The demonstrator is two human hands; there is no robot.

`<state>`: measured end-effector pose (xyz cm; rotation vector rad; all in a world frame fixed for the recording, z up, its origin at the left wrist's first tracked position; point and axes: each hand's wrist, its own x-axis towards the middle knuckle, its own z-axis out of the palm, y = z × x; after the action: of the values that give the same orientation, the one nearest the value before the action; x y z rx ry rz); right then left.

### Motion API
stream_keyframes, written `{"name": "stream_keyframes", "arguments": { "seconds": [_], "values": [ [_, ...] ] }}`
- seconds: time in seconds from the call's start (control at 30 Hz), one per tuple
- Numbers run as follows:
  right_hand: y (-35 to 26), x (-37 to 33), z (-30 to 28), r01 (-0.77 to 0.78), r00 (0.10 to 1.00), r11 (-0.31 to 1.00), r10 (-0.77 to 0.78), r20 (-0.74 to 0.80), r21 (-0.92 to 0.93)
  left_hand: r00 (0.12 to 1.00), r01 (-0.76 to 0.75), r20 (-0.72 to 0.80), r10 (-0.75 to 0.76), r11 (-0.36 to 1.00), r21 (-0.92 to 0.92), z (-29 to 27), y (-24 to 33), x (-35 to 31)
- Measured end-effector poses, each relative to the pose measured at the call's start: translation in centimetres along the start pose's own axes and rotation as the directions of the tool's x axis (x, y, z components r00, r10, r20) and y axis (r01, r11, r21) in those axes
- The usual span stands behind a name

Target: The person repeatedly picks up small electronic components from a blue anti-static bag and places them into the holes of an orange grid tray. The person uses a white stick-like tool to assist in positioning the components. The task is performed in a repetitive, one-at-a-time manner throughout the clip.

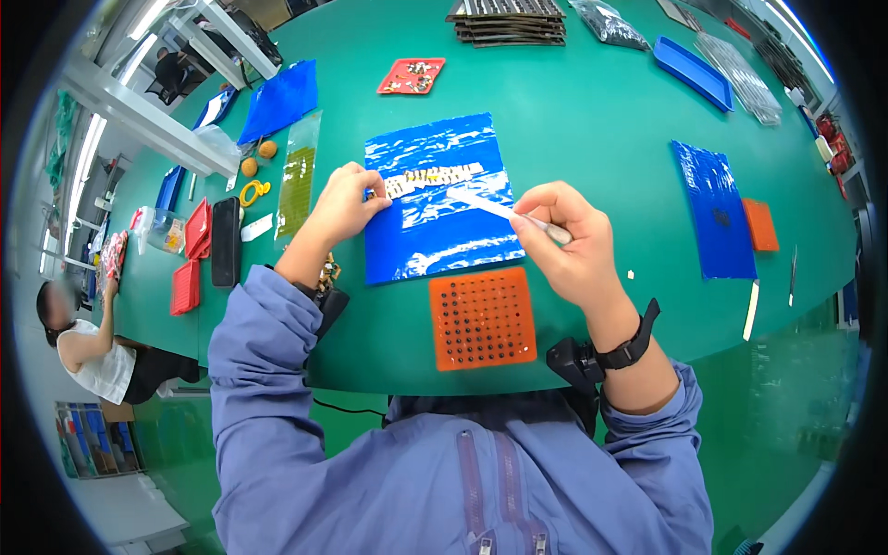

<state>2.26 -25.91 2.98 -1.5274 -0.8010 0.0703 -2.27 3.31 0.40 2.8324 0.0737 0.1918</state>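
My right hand [566, 236] grips a white flat stick [490, 205] between thumb and fingers; its narrow end reaches left over a shiny blue sheet [398, 250]. Across that sheet runs a row of small white and yellowish parts [433, 178], just beyond the stick's tip. At the row's left end my left hand [347, 203] is closed in a pinch over the sheet's edge; what is between its fingertips, if anything, is too small to make out. An orange block [484, 319] with rows of dark holes or pegs lies close to me, below the sheet.
A red tray [411, 77] of small parts lies beyond the sheet. Small brass-coloured pieces [328, 273] sit beside my left wrist. Rightward are another blue sheet [712, 217], an orange block [760, 225] and tweezers [793, 276]. A person [97, 347] sits at far left.
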Motion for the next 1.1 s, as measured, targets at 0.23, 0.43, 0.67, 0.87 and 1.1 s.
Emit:
{"name": "stream_keyframes", "arguments": {
  "seconds": [0.23, 0.43, 0.67, 0.87, 1.1],
  "values": [
    [-0.9, 0.0, -0.1, 0.220, 0.975, 0.969, -0.220, -0.012, 0.116, 0.986, 0.164, 0.142, -0.092, 0.737, -0.656, -3.3, 7.4, -3.1],
    [-2.8, 0.3, 1.9, 0.410, 0.897, 0.909, -0.386, 0.216, -0.077, 0.999, 0.045, 0.032, -0.039, 0.365, -0.930, -0.8, 9.5, -5.7],
    [-2.8, 0.4, 3.7, 0.452, 0.870, 0.881, -0.402, 0.284, -0.137, 0.988, 0.153, 0.151, -0.035, 0.096, -0.983, 0.1, 8.3, -5.0],
    [-2.9, 0.6, 3.9, 0.430, 0.875, 0.890, -0.370, 0.312, -0.152, 0.978, 0.188, 0.192, -0.078, -0.061, -0.980, 0.5, 7.7, -4.9],
    [-2.3, 0.6, 1.8, 0.135, 0.974, 0.982, -0.156, 0.165, 0.130, 0.985, 0.166, 0.175, -0.015, -0.232, -0.958, 0.8, 7.7, -5.4]
  ]
}}
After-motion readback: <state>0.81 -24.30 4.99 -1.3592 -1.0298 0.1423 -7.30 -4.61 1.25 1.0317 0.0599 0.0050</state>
